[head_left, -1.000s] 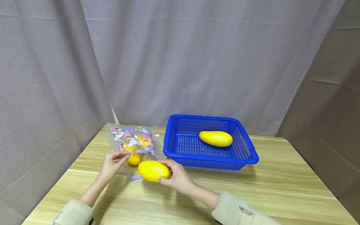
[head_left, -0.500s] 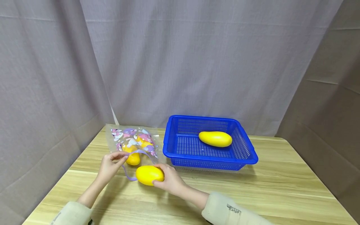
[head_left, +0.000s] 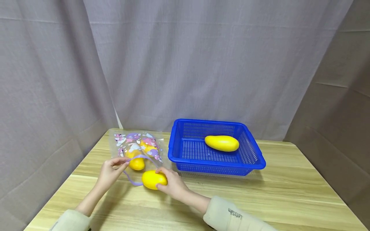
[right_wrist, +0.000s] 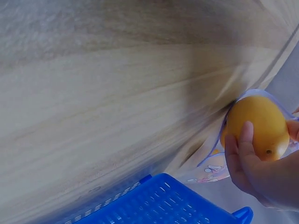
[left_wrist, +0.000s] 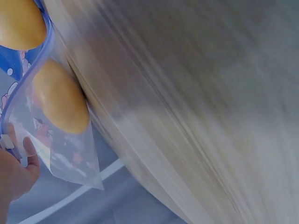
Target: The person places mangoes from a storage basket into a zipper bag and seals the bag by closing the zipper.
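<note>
One yellow oval fruit (head_left: pixel 154 180) in curled right hand (head_left: pixel 173 185); looks slippery; hold mid-body; purple-rimmed clear plastic bag (head_left: pixel 134 146) pinched in left hand (head_left: pixel 110 170).

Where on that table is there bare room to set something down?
The table is bare right of the basket down to the right sleeve, and between the forearms. Crowded: around the bag, left hand, right hand and held fruit.

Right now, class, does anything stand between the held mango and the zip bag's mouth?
Nothing visible does: the left hand holds the zip bag open, and the mango in the right hand is right at the opening.
</note>
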`<state>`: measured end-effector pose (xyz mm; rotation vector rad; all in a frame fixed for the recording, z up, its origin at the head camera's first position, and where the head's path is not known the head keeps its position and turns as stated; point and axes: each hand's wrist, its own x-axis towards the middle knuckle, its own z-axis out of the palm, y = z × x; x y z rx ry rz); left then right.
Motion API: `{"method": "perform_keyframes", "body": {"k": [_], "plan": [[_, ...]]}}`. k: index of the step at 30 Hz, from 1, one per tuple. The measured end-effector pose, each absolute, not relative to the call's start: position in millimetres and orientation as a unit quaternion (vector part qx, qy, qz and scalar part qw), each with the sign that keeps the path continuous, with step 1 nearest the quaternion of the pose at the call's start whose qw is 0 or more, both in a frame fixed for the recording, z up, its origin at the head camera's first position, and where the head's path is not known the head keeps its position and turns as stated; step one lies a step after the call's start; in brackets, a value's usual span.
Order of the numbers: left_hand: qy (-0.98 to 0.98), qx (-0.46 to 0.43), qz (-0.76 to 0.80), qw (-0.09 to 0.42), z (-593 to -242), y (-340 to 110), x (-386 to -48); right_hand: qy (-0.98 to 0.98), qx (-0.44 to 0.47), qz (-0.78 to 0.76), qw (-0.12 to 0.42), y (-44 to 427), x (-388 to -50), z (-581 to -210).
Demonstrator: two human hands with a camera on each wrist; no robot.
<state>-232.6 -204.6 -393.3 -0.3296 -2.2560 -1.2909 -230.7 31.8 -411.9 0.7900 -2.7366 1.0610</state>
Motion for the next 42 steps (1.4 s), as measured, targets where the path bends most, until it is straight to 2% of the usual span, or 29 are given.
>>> {"method": "perform_keyframes", "body": {"k": [5, 14, 31, 33, 39, 42], "plan": [[-0.835, -0.122, -0.465, 0.267, -409, -217, -241, -0.902, 0.251, 0.347, 0.047, 29, -231, -411], [-0.835, -0.15, -0.444, 0.288, -416, -223, -243, -0.906, 0.246, 0.342, 0.036, 21, -230, -412], [-0.843, -0.133, -0.425, 0.303, -409, -212, -234, -0.912, 0.305, 0.272, 0.027, 7, -222, -407], [-0.844, -0.132, -0.424, 0.301, -410, -213, -235, -0.916, 0.322, 0.237, 0.046, 5, -222, -406], [-0.843, -0.139, -0.426, 0.298, -407, -212, -234, -0.908, 0.383, 0.066, 0.158, 1, -224, -409], [-0.839, -0.146, -0.435, 0.294, -414, -216, -239, -0.891, 0.41, 0.004, 0.195, -2, -227, -412]]}}
